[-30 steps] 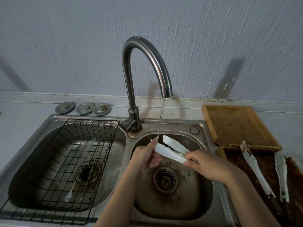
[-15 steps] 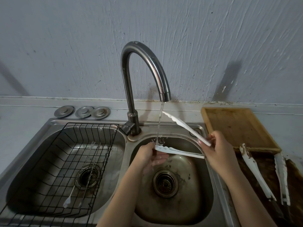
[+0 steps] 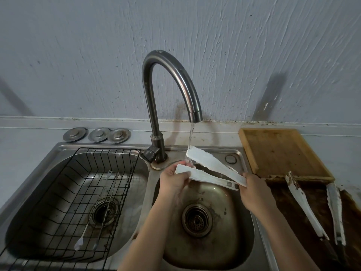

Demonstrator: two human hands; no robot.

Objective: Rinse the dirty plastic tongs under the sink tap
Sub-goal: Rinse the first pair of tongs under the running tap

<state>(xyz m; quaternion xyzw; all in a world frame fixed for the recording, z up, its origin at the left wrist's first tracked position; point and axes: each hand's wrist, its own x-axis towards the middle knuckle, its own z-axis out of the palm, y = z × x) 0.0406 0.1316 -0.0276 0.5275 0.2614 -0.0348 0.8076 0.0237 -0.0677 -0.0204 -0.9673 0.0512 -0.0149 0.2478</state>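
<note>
Nearest, the right hand (image 3: 254, 194) grips the hinge end of the white tongs (image 3: 211, 169), and the left hand (image 3: 173, 179) pinches the tip of the lower arm over the right sink basin (image 3: 244, 227). Further back, the tap (image 3: 172, 85) pours water onto the upper tip. The tongs look light, springy and slippery when wet, so I would hold them firmly at the hinge.

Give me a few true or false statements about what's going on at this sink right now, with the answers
1. Water from the tap lands on the upper arm of the white tongs. True.
2. The left hand grips the hinge end. False: it holds the lower arm's tip; the right hand holds the hinge end.
3. The wire rack sits in the right basin. False: the left basin.
4. More dirty tongs lie right of the sink. True.
</note>
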